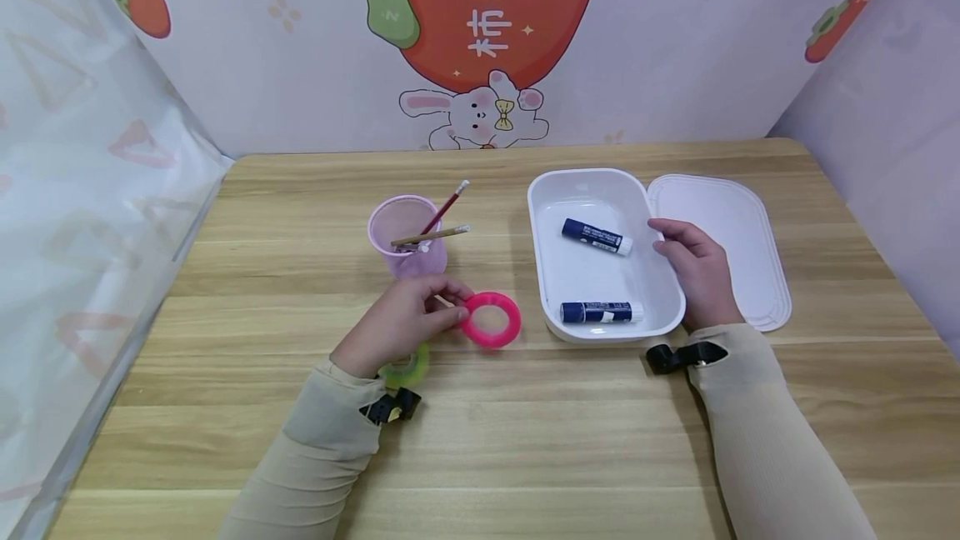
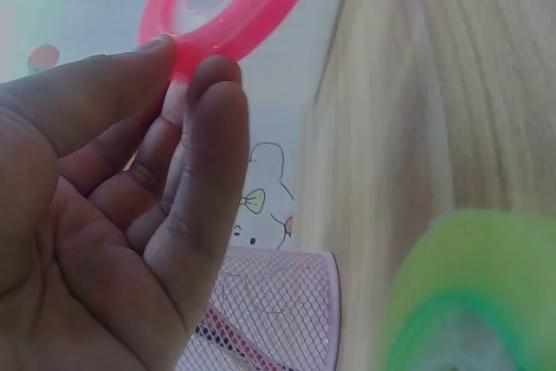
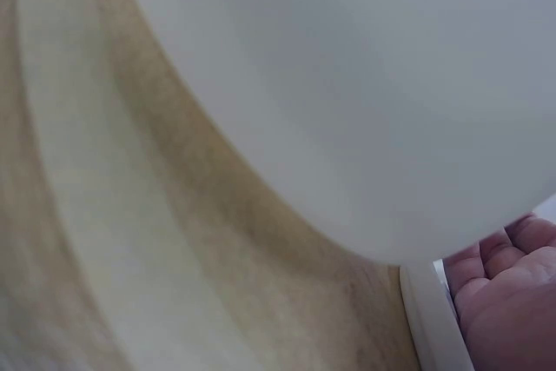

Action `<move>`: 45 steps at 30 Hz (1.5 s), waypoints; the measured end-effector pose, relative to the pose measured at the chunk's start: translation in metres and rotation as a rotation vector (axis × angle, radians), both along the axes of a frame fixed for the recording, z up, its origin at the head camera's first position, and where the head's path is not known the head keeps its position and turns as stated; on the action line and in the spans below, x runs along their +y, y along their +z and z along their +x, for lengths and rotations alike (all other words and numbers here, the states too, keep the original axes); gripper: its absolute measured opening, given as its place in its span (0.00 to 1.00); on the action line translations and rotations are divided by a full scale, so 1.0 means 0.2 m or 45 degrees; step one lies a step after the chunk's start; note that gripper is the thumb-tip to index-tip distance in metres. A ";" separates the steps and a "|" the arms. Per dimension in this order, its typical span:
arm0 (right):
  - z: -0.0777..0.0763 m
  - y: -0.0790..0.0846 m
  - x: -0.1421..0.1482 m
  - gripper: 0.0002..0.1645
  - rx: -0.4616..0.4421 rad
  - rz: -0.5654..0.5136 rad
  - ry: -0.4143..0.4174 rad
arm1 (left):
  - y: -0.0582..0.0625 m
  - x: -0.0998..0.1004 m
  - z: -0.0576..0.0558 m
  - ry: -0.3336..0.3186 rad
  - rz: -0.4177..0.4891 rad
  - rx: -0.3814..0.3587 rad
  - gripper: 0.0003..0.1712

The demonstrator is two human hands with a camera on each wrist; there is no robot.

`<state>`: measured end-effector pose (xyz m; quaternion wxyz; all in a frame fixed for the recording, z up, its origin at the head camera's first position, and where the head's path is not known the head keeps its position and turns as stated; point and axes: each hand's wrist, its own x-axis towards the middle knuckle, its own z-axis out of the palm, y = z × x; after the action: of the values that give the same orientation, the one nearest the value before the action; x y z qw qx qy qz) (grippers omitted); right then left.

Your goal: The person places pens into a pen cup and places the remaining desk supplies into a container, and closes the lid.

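Since the black wrist mount [image 1: 392,407] on the left cuff sits close to the green ring [image 2: 469,254] lying on the surface [image 1: 525,448], that forearm is best carried high enough not to drag it. Just beyond, the left hand [image 1: 411,317] pinches the pink ring [image 1: 492,342] by its edge, thumb against fingers, and holds it raised to the left of the white box [image 1: 588,277]. Such an edge hold probably wants a firm but gentle squeeze, so the ring neither tips nor slips. The right hand [image 1: 699,280] curls its fingers about the box's right wall, thumb and forefinger tips over the rim; a steady grip there should stop the box sliding if its near left corner is knocked. Inside, the near glue stick [image 1: 600,312] and the slanting far glue stick [image 1: 597,237] leave bare floor between them, the easiest spot to aim for should the ring go over the rim. Farther back, pencils [image 1: 450,207] lean out of the pink cup [image 1: 430,263], so the left knuckles would do well to stay clear of them, and the white lid [image 1: 742,244] lies just beside the box.
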<state>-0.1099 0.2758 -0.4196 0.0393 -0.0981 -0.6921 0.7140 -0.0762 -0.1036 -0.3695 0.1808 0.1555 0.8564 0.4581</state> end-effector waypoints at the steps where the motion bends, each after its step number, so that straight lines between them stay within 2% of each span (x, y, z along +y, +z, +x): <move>1: 0.00 0.00 0.00 0.21 -0.002 0.006 -0.001 | 0.01 0.00 0.00 0.007 0.023 -0.008 0.08; 11: 0.01 0.02 0.01 0.21 -0.004 0.027 0.002 | 0.03 0.04 0.02 0.057 0.252 -0.057 0.10; 18: 0.00 0.02 0.01 0.21 0.005 0.015 -0.001 | 0.04 0.06 0.04 0.075 0.240 0.106 0.10; 20: 0.00 0.02 0.01 0.21 0.006 0.017 -0.002 | 0.05 0.07 0.04 0.079 0.270 0.136 0.09; 28: 0.00 0.03 -0.01 0.21 -0.016 0.029 0.000 | 0.07 0.10 0.07 0.089 0.403 0.165 0.09; 34: 0.00 0.03 -0.02 0.22 -0.056 0.113 -0.010 | 0.08 0.13 0.09 0.098 0.451 0.189 0.08; 40: 0.00 0.03 -0.02 0.22 -0.071 0.142 -0.002 | 0.09 0.16 0.09 0.132 0.475 0.153 0.09; 45: 0.01 0.03 -0.02 0.22 -0.080 0.155 0.000 | 0.08 0.20 0.08 0.123 0.556 0.109 0.09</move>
<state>-0.1082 0.2725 -0.4127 0.0235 -0.1182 -0.7351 0.6671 -0.0603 -0.0626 -0.3532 0.0842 0.1689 0.7503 0.6337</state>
